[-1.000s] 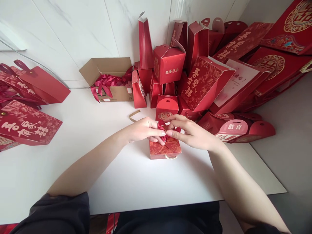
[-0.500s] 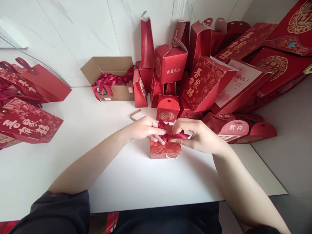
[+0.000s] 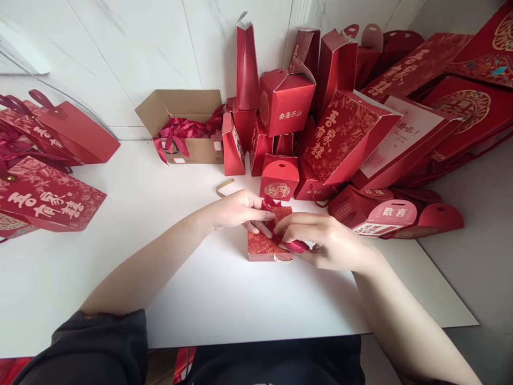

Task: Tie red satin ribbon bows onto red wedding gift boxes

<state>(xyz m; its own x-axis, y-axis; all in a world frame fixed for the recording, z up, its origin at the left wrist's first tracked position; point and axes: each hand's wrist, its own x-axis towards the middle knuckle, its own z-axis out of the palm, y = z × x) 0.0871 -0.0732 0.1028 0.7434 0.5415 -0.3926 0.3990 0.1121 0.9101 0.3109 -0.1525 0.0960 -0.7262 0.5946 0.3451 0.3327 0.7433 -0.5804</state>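
On the white table lies a small red patterned gift box (image 3: 262, 246) with a cream rope handle at its near side. A dark red satin ribbon (image 3: 295, 246) runs over its top, with a loop standing up at the far edge. My left hand (image 3: 244, 210) rests over the box's left side, thumb and fingers pinching the ribbon near the middle. My right hand (image 3: 320, 235) is closed on the ribbon's other part, over the box's right side. The fingers hide the spot where the ribbon crosses.
A cardboard box (image 3: 196, 152) of loose ribbon stands at the back. Red gift boxes (image 3: 286, 104) are stacked behind and to the right. Red gift bags (image 3: 52, 200) stand at left. A short tan strip (image 3: 223, 186) lies beyond my left hand.
My right hand has moved nearer and down along the box, drawing its part of the ribbon toward me. My left hand has kept its pinch. The view has shifted slightly.
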